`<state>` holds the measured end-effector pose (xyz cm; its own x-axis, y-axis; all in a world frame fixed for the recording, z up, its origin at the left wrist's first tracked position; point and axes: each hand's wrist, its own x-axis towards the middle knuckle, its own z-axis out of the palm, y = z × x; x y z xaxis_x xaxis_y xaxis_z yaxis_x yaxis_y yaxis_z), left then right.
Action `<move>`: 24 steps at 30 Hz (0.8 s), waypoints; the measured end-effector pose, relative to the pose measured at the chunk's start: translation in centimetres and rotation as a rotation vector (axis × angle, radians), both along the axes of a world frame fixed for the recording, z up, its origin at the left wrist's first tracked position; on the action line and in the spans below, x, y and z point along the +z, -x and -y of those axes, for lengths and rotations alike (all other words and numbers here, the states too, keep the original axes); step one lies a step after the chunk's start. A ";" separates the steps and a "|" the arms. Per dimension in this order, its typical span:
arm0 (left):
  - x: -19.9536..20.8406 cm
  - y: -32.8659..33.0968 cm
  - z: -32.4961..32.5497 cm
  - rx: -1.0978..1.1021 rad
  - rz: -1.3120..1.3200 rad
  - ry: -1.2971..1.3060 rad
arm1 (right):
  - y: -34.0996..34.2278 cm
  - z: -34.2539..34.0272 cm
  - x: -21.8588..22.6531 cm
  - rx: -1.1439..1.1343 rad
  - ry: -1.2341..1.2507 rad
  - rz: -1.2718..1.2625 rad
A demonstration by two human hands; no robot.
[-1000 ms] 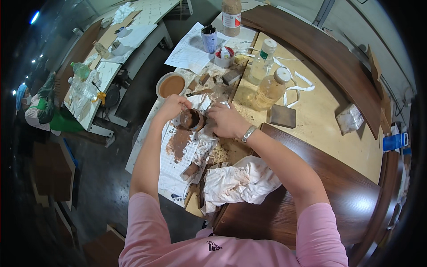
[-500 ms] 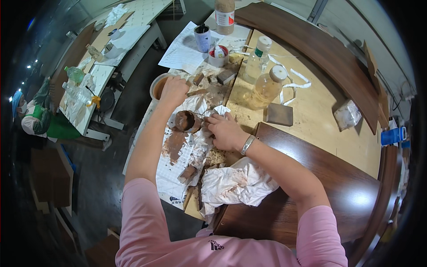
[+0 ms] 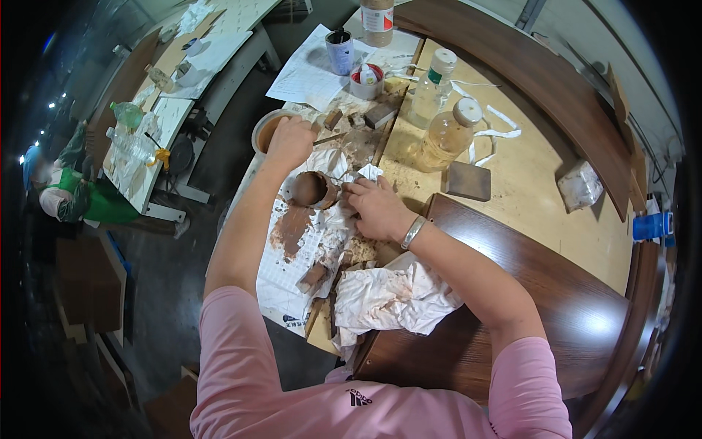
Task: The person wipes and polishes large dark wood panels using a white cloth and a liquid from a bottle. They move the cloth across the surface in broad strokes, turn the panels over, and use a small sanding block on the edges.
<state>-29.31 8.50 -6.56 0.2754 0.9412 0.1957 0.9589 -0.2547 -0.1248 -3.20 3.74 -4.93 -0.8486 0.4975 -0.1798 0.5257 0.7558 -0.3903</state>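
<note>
My left hand [image 3: 291, 143] is closed at the rim of a round tub [image 3: 261, 133] with brown contents. Its fingertips are hidden, so what they grip cannot be made out. A thin brown stick [image 3: 330, 138] lies beside its knuckles. My right hand [image 3: 382, 208], a metal bracelet on its wrist, rests palm down with fingers bent and slightly apart. It touches crumpled, stained white paper [image 3: 338, 219], and I see nothing held in it. Between the hands a brown-coated cup [image 3: 301, 192] sits tilted, its dark mouth showing.
Two clear bottles [image 3: 447, 135] [image 3: 431, 88] and a dark block [image 3: 468, 181] stand to the right. A crumpled white cloth [image 3: 398, 296] lies on a dark wooden panel [image 3: 526, 293] near me. A purple can [image 3: 340, 55] stands farther back. Another person [image 3: 73, 194] is at the far left.
The whole view has shifted slightly, with the table things sitting a little higher and to the right. My left hand has turned a little at the tub; my right hand stays by the paper.
</note>
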 end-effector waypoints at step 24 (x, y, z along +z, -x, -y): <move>2.3 -0.9 16.4 0.461 1.283 0.183 | -1.2 -1.9 3.5 -0.104 0.152 -0.383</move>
<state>-28.37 -7.86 -4.23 -0.3446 0.9367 -0.0621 0.3765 0.1985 0.9049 -1.97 5.66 -1.43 -0.8149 0.5764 0.0608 0.3918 0.6252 -0.6750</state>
